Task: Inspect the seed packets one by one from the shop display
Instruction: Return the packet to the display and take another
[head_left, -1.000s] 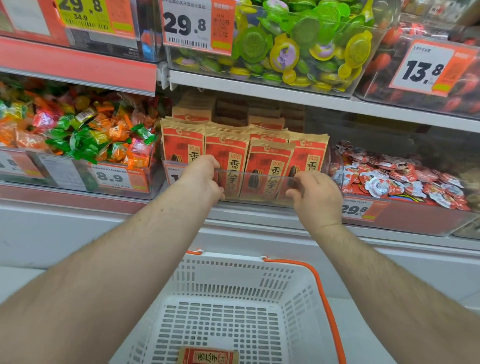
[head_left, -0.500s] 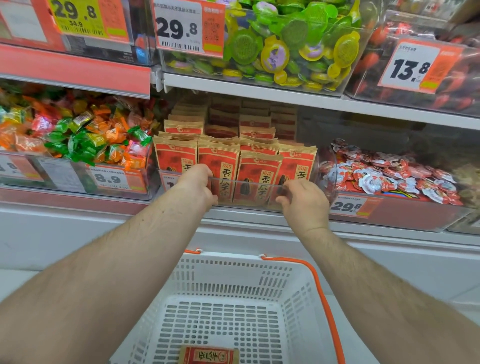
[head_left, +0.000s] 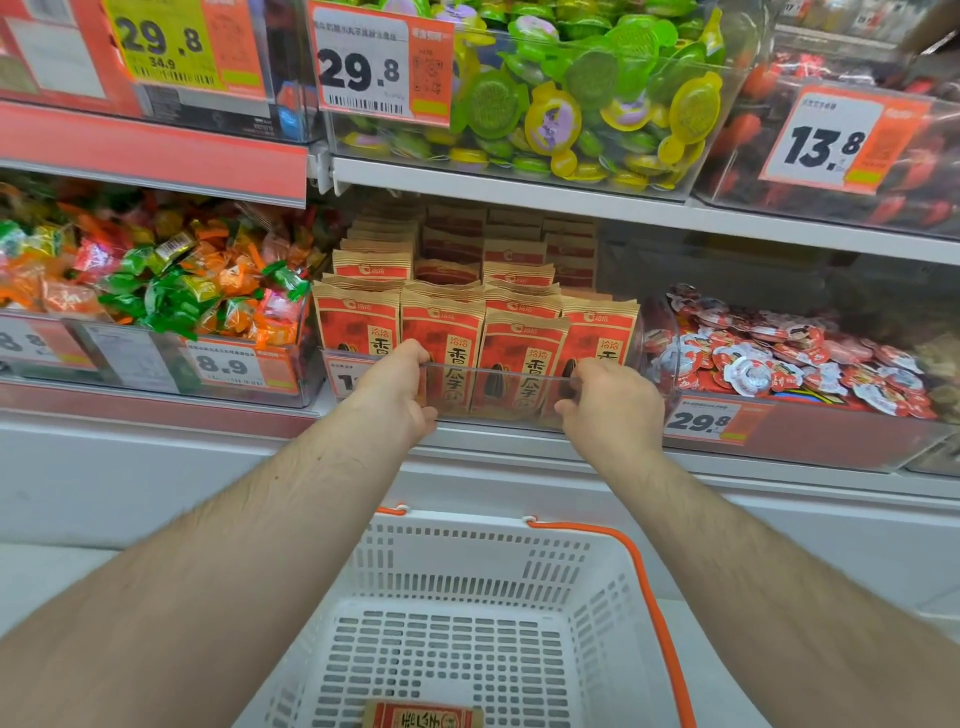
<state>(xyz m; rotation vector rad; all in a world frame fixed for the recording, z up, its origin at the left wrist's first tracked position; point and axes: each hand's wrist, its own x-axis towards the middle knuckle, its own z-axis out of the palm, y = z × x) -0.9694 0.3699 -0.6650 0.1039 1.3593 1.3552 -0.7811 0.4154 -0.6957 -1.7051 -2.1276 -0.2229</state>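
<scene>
Broadly, the upper half of the view is filled by shop shelves (head_left: 519, 200), on which clear bins of sweets are carried. A white basket (head_left: 467, 613) with an orange handle (head_left: 660, 613) is seen at 6 o'clock, below both forearms; one red packet (head_left: 422, 716) lies flat on its floor at the bottom edge.

At the centre, red-and-tan seed packets (head_left: 519, 358) are stood upright in rows inside a clear bin (head_left: 498, 387); further rows are stacked behind them toward 12 o'clock. At 9 o'clock of this bin, mixed orange and green wrapped sweets (head_left: 156, 280) are heaped; at 3 o'clock, small red-and-white packs (head_left: 779, 358) are piled. On the shelf above, green and yellow jelly cups (head_left: 597, 98) are held in a bin at 12 o'clock.

The left hand (head_left: 397, 387) is curled over the left part of the bin's front wall, fingers hooked over its top edge, just in front of the front row of packets. The right hand (head_left: 610, 402) is likewise curled over the right part of that edge. No packet is gripped by either hand.

Price tags (head_left: 363, 65) reading 29.8, 13.8 and 8.9 are fixed to the bin fronts.
</scene>
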